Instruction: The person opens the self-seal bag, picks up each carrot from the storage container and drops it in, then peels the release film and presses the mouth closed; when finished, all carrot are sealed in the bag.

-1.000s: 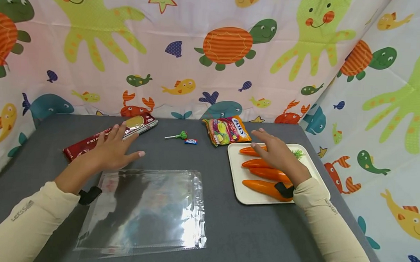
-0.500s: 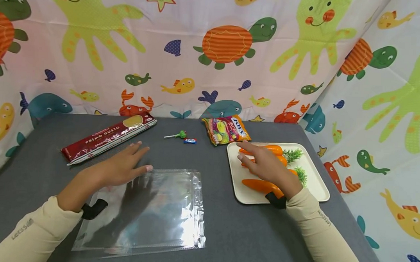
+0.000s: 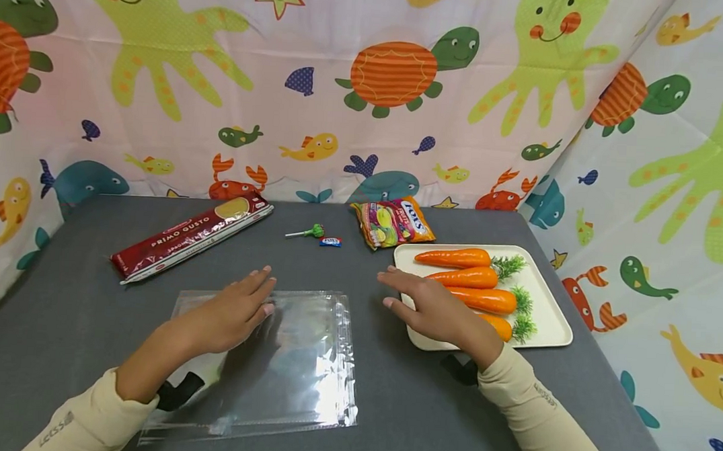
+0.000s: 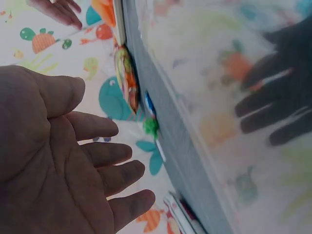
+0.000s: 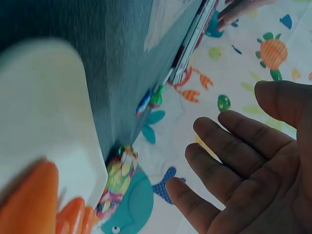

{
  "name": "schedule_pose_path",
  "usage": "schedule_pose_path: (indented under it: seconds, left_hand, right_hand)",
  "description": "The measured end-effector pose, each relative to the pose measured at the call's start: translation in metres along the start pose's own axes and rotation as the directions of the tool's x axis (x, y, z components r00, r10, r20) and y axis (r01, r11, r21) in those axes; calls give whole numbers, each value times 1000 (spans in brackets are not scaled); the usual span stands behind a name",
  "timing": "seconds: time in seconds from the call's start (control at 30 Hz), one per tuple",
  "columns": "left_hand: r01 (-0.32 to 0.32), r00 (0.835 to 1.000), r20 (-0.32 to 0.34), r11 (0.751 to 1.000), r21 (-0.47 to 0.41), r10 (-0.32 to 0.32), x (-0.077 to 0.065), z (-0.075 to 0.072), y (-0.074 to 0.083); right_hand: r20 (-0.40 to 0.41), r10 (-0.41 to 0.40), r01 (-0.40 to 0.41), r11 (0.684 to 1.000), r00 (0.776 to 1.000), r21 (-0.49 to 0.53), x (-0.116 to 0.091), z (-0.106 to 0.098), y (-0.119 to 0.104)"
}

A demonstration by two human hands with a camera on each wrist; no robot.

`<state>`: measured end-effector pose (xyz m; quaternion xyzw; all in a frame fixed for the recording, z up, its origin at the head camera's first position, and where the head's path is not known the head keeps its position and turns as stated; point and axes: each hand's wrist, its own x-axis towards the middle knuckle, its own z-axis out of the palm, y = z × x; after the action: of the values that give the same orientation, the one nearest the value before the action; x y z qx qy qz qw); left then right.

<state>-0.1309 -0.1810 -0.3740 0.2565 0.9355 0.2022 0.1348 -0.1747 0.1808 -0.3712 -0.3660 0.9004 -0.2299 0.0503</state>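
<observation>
My left hand (image 3: 227,317) hovers palm down over a clear plastic bag (image 3: 295,364) that lies flat on the grey table. Its fingers are extended and hold nothing; in the left wrist view the bare palm (image 4: 53,161) shows, with the hand's dark reflection on the plastic. Above the left edge of a cream tray (image 3: 551,314) is my right hand (image 3: 436,309), fingers relaxed and apart from the things below. Several orange carrots (image 3: 482,299) with green tops lie on that tray, partly hidden by this hand and wrist. The right wrist view shows its palm (image 5: 263,180) bare.
A red spaghetti packet (image 3: 185,238) lies at the back left. Behind the bag are a green lollipop (image 3: 316,231) and a small blue wrapped candy (image 3: 330,241). A colourful candy bag (image 3: 393,223) sits behind the tray. A printed sea-animal curtain (image 3: 320,69) borders the table.
The left hand has moved from over the spaghetti packet toward me, over the clear bag. The right hand has shifted left and nearer, uncovering more of the carrots. The objects have stayed put.
</observation>
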Motion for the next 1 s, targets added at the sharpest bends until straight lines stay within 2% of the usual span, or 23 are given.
schedule_pose_path:
  seconds: [0.2, 0.43, 0.57, 0.7, 0.87, 1.0]
  left_hand:
    - [-14, 1000, -3, 1000, -1, 14, 0, 18, 8]
    - [-14, 996, 84, 1000, 23, 12, -2, 29, 14]
    - [2, 992, 129, 1000, -8, -1, -3, 31, 17]
    - [15, 991, 131, 1000, -25, -12, -2, 34, 18]
    - [-20, 990, 141, 1000, 11, 18, 1, 44, 21]
    - [-43, 987, 157, 999, 30, 37, 4, 51, 26]
  right_hand:
    - [52, -41, 41, 999, 998, 6, -3, 15, -8]
    - [146, -92, 90, 996, 985, 20, -4, 35, -20]
    - [203, -106, 106, 994, 973, 9, -4, 42, -28]
    - [266, -129, 134, 991, 955, 1, -3, 47, -37]
    - [328, -185, 201, 979, 926, -16, -1, 55, -44]
    - [339, -217, 239, 971, 916, -26, -1, 62, -46]
